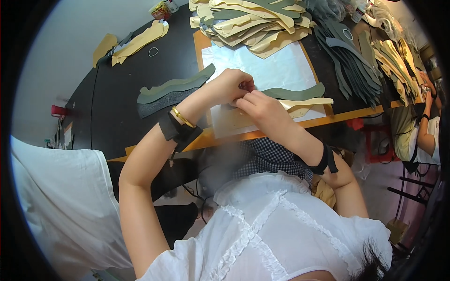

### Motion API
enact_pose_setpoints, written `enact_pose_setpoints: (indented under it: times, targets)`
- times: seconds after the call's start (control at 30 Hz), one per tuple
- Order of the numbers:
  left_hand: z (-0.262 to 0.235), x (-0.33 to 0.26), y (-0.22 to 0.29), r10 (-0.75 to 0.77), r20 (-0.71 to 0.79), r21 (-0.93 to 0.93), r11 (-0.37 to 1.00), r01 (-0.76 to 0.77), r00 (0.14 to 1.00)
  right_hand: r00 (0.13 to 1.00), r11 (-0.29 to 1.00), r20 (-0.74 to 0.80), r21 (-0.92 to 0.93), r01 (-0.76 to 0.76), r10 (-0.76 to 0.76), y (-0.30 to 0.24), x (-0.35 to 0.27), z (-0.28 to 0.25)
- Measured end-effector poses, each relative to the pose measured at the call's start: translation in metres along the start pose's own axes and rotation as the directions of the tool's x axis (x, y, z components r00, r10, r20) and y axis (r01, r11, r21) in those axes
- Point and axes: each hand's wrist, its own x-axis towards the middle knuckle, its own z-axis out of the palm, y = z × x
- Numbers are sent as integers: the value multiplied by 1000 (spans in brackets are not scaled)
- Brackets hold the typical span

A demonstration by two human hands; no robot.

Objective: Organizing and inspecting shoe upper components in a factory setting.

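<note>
My left hand [233,85] and my right hand [262,108] meet over the near part of a pale sheet [276,68], their fingers pinched closed against each other. Whatever sits between the fingertips is too small or hidden to make out. Left of my left hand lies a curved green strip [180,87], with a dark grey fuzzy strip [164,103] along its near side. A second green strip [300,93] extends to the right from behind my right hand. Just nearer is a cream strip [311,102], partly covered by my right forearm.
A heap of cream and green cut pieces [253,23] stands at the far side. Dark green strips [351,61] are piled right, beside more cream pieces [396,68]. Cream pieces [140,41] and a white ring [153,52] lie far left. Another person's arm [425,124] shows at right.
</note>
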Motion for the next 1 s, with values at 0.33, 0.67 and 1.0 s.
enact_pose_setpoints:
  times: [0.33, 0.67, 1.0]
  targets:
    - [8, -3, -4, 92, -16, 0, 996, -92, 996, 997, 1000, -80, -8, 4, -4, -2, -11, -7]
    - [8, -6, 3, 43, -11, -40, 998, -44, 999, 961, 964, -171, 119, 237, -215, 11, -54, -30]
    - [6, -10, 10, 3, 39, 9, 1000, -3, 999, 761, 608, -321, 785, -120, 564, 9, -128, -62]
